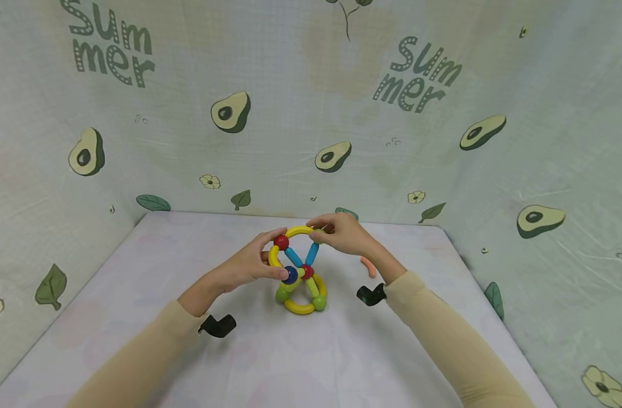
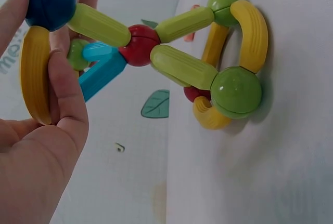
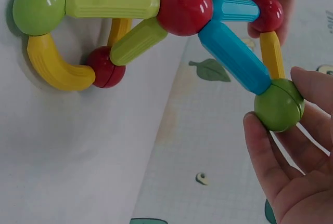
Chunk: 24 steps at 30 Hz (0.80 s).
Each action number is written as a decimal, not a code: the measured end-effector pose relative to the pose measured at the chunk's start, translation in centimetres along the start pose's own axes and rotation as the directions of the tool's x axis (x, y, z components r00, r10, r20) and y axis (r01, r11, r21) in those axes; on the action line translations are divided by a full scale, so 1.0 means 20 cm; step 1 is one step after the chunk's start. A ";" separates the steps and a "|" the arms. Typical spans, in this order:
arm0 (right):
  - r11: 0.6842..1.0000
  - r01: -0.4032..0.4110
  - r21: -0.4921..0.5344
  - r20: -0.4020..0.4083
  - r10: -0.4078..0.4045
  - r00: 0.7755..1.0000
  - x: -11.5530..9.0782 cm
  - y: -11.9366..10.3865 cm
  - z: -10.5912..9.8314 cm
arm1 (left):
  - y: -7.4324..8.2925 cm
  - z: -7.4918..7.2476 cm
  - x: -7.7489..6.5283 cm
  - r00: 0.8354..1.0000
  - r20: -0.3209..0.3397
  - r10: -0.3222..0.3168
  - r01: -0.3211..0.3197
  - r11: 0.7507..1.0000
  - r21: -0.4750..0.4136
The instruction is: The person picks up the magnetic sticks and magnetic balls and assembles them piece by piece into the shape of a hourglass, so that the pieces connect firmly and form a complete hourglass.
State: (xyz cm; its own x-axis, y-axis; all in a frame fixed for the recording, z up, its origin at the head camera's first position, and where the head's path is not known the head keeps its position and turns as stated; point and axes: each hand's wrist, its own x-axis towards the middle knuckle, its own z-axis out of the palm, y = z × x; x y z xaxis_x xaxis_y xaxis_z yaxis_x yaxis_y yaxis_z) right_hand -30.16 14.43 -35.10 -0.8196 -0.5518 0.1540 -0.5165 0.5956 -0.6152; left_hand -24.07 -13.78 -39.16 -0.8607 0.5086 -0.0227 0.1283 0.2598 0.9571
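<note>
A magnetic stick-and-ball model stands on the table, its two rounded ends meeting at a central red ball point(image 3: 186, 8). Its lower ring has curved yellow sticks point(image 1: 299, 309) and green balls point(image 2: 236, 92); straight lime sticks point(image 3: 113, 2) rise from it to the centre. Blue sticks point(image 3: 234, 57) and a lime one spread above. My left hand point(image 1: 241, 265) grips the upper ring from the left, thumb at the dark blue ball point(image 2: 51, 2) and fingers around a curved yellow stick point(image 2: 35, 73). On the other side, my right hand point(image 1: 343, 232) pinches an upper green ball point(image 3: 279, 105).
A loose orange curved stick point(image 1: 368, 267) lies on the white table point(image 1: 270, 362), close to the right forearm. Behind the table hangs a cloth point(image 1: 285, 73) printed with avocados and leaves. Black wrist mounts point(image 1: 219, 326) stick out from both sleeves.
</note>
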 end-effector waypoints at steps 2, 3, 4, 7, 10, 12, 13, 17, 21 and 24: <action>1.000 -0.001 0.002 -0.007 0.001 1.000 0.00 -0.01 0.00 | 0.00 0.00 0.00 1.000 -0.010 -0.006 0.005 1.000 -0.001; 1.000 -0.002 0.003 -0.011 0.003 1.000 0.00 -0.01 0.01 | 0.00 0.01 0.00 1.000 -0.013 -0.008 0.008 1.000 0.001; 1.000 -0.003 0.004 -0.014 0.003 1.000 0.00 -0.01 0.01 | 0.00 0.01 -0.01 1.000 -0.017 -0.009 0.009 1.000 0.005; 1.000 -0.002 0.004 -0.022 0.002 1.000 -0.01 -0.02 0.01 | -0.01 0.01 -0.01 1.000 -0.023 -0.009 0.010 1.000 0.017; 1.000 0.002 0.003 -0.029 -0.002 1.000 -0.01 -0.03 0.01 | -0.01 0.01 -0.01 1.000 -0.027 -0.009 0.010 1.000 0.025; 1.000 0.000 0.002 -0.033 0.000 0.999 -0.02 -0.03 0.01 | -0.01 0.01 -0.01 0.999 -0.031 -0.010 0.011 1.000 0.028; 1.000 0.000 0.003 -0.034 0.000 0.999 -0.02 -0.03 0.01 | -0.01 0.01 -0.01 0.999 -0.034 -0.011 0.012 0.999 0.030; 1.000 -0.009 0.013 -0.033 0.009 0.999 -0.04 -0.01 0.01 | -0.02 0.01 -0.01 0.999 -0.048 -0.017 0.019 0.999 0.041; 1.000 -0.009 0.029 -0.029 0.010 1.000 -0.07 0.03 -0.01 | -0.02 0.01 -0.01 0.999 -0.047 -0.017 0.019 0.999 0.034; 1.000 -0.005 0.025 -0.032 0.005 0.999 -0.10 0.07 -0.03 | -0.02 0.01 -0.01 0.999 -0.041 -0.014 0.015 1.000 0.022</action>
State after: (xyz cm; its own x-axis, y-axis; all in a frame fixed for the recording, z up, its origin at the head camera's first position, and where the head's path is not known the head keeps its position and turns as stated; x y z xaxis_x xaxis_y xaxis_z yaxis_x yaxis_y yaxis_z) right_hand -29.33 16.79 -35.72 -0.8300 -0.5296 0.1753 -0.5062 0.5831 -0.6354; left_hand -23.88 -13.76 -39.57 -0.8821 0.4704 -0.0241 0.1264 0.2858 0.9499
